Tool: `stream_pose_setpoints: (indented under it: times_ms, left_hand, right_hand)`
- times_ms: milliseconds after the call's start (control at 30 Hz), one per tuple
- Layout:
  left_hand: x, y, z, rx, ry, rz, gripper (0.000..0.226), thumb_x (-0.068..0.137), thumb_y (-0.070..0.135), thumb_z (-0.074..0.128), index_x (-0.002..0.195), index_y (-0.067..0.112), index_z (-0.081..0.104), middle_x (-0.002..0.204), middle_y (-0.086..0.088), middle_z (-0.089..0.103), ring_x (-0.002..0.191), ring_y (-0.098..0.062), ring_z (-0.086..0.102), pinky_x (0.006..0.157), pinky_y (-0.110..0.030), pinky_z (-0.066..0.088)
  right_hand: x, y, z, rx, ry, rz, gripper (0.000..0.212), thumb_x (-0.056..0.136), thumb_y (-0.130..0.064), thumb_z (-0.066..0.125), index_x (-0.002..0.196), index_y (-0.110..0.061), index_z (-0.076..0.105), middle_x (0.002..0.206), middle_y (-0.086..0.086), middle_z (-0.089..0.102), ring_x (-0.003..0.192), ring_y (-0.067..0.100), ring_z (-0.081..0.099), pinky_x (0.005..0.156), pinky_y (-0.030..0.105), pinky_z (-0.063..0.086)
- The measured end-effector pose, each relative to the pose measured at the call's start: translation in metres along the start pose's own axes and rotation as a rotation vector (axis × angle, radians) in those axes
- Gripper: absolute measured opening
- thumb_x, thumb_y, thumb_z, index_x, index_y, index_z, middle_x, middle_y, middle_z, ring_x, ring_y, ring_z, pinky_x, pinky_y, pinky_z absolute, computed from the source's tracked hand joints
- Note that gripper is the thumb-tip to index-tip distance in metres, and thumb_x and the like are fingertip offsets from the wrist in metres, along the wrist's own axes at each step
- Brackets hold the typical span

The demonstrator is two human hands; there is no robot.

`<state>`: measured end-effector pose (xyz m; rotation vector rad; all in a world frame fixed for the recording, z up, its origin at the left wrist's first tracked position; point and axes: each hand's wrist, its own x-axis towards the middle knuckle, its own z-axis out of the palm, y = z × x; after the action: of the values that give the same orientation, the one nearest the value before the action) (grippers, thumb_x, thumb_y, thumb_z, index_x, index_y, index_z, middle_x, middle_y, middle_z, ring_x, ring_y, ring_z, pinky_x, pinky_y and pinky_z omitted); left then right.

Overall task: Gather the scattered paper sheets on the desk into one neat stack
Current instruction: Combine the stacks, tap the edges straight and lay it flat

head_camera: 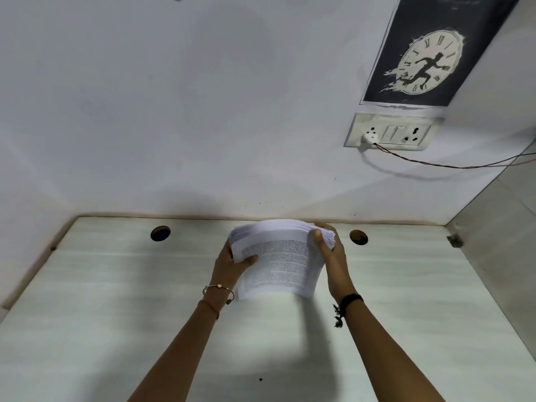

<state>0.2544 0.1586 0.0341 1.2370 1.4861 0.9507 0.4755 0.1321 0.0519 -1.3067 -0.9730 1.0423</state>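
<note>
— Where's the stack point(280, 258)?
— Lifted off the desk point(116, 285), between both hands, near the back edge between the two holes.
— Grip?
— Left hand point(232, 264) clamps its left side, thumb on top; right hand point(330, 253) clamps the right edge, fingers curled over.

2 bare forearms reach in from the lower edge of the frame, with no sleeves in view. The left hand point(229, 264) is backed by a thin metal bangle point(218, 290) bearing a small heart-shaped charm, with a slim reddish thread point(209, 307) tied just below it. The right hand point(333, 262) is backed by a black band point(351, 300), from which a dark knotted tassel point(338, 316) hangs
</note>
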Motion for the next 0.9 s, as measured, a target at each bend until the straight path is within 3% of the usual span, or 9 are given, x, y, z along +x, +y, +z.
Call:
stream_pose_setpoints:
  times_ms: [133,333,433,533,600,667,733,800,900]
  left_hand:
    - [0.0,0.004,0.005,-0.014,0.022,0.062,0.085,0.055,0.039,0.08,0.129,0.009,0.05,0.113,-0.005,0.064,0.103,-0.018,0.058,0.093,-0.031,0.047]
    - [-0.002,0.002,0.012,0.04,0.107,0.12,0.06,0.073,0.01,0.076,0.128,0.009,0.05,0.112,-0.003,0.063,0.101,-0.016,0.057,0.083,-0.02,0.044]
    - [-0.002,0.002,0.011,0.05,0.08,0.081,0.058,0.068,0.023,0.079,0.12,0.016,0.054,0.099,0.006,0.062,0.095,-0.014,0.057,0.072,-0.016,0.042]
    - [0.003,-0.002,0.009,0.13,0.026,0.008,0.072,0.056,0.048,0.07,0.118,0.017,0.055,0.096,0.004,0.061,0.091,-0.015,0.056,0.078,-0.023,0.04]
    - [0.009,-0.006,0.009,0.215,-0.009,-0.054,0.058,0.062,0.047,0.074,0.104,0.01,0.061,0.089,-0.004,0.063,0.085,-0.02,0.057,0.074,-0.025,0.04]
    - [0.012,-0.005,0.008,0.306,-0.033,-0.066,0.033,0.075,0.038,0.072,0.071,0.009,0.056,0.07,-0.009,0.062,0.07,-0.023,0.056,0.06,-0.024,0.036]
    - [0.014,-0.002,0.008,0.356,-0.044,-0.024,0.047,0.076,0.044,0.065,0.049,0.016,0.038,0.048,-0.002,0.044,0.049,-0.018,0.042,0.047,-0.023,0.026]
    - [0.018,0.007,0.006,0.401,-0.043,0.031,0.051,0.08,0.04,0.065,0.047,0.02,0.032,0.045,0.002,0.035,0.044,-0.013,0.034,0.046,-0.022,0.022]
    - [0.026,0.025,0.001,0.413,0.011,0.11,0.047,0.078,0.044,0.063,0.049,0.021,0.036,0.046,0.001,0.039,0.046,-0.017,0.039,0.046,-0.022,0.024]
  right_hand:
    - [0.011,-0.021,0.016,0.073,0.206,0.01,0.042,0.082,-0.06,0.058,0.101,-0.022,0.064,0.106,-0.004,0.067,0.1,0.006,0.058,0.085,0.019,0.04]
    - [0.024,-0.019,0.022,-0.024,0.393,0.026,0.002,0.086,-0.02,0.06,0.084,-0.019,0.061,0.084,-0.01,0.061,0.086,0.014,0.055,0.072,0.018,0.041]
    - [0.017,-0.019,0.019,0.031,0.369,0.038,0.014,0.094,-0.029,0.048,0.091,-0.019,0.058,0.086,-0.01,0.058,0.087,0.013,0.052,0.075,0.02,0.04]
    - [0.009,0.001,0.005,0.032,0.106,0.0,0.049,0.086,-0.066,0.042,0.108,-0.024,0.054,0.104,-0.011,0.06,0.101,0.004,0.053,0.089,0.022,0.04]
    - [0.002,0.017,-0.006,-0.115,-0.028,0.02,0.051,0.078,-0.068,0.054,0.114,-0.032,0.053,0.107,-0.023,0.062,0.101,-0.006,0.056,0.087,0.016,0.043]
    - [0.0,0.031,-0.017,-0.331,-0.073,0.042,0.038,0.073,-0.057,0.069,0.1,-0.032,0.06,0.087,-0.022,0.066,0.079,-0.005,0.061,0.068,0.011,0.045]
    - [0.004,0.039,-0.025,-0.492,-0.088,0.048,0.042,0.071,-0.053,0.075,0.061,-0.022,0.048,0.049,-0.013,0.047,0.046,0.002,0.042,0.048,0.017,0.03]
    - [0.014,0.035,-0.027,-0.57,-0.085,0.011,0.059,0.076,-0.041,0.076,0.05,-0.018,0.028,0.043,-0.009,0.029,0.037,0.008,0.027,0.046,0.02,0.018]
    - [0.031,0.016,-0.024,-0.595,-0.038,-0.046,0.058,0.077,-0.042,0.075,0.05,-0.014,0.032,0.044,-0.002,0.033,0.042,0.01,0.028,0.045,0.02,0.019]
